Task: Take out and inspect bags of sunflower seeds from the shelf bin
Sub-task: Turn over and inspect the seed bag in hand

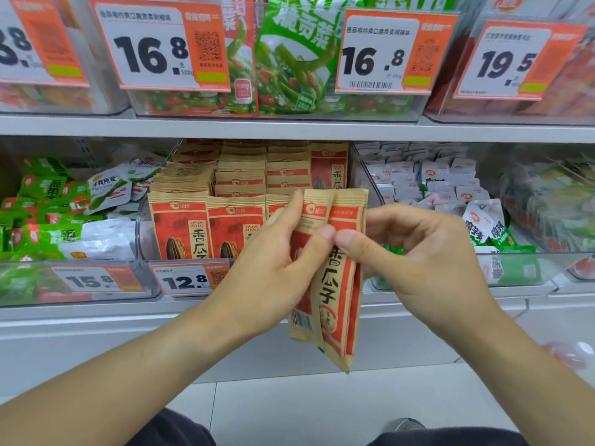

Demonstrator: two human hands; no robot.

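Tan-and-red paper bags of sunflower seeds [335, 278], two pressed together, hang upright in front of the clear plastic shelf bin [141, 233]. Left hand [273, 268] and right hand [418, 252] both pinch them near the top, thumbs touching. More matching bags [206, 220] fill the bin behind.

Green vegetable snack packs [289, 59] fill the upper shelf bin behind orange price tags [161, 46]. Lower shelf: green-white packets [64, 207] at left edge, white sachets [428, 181] at right.
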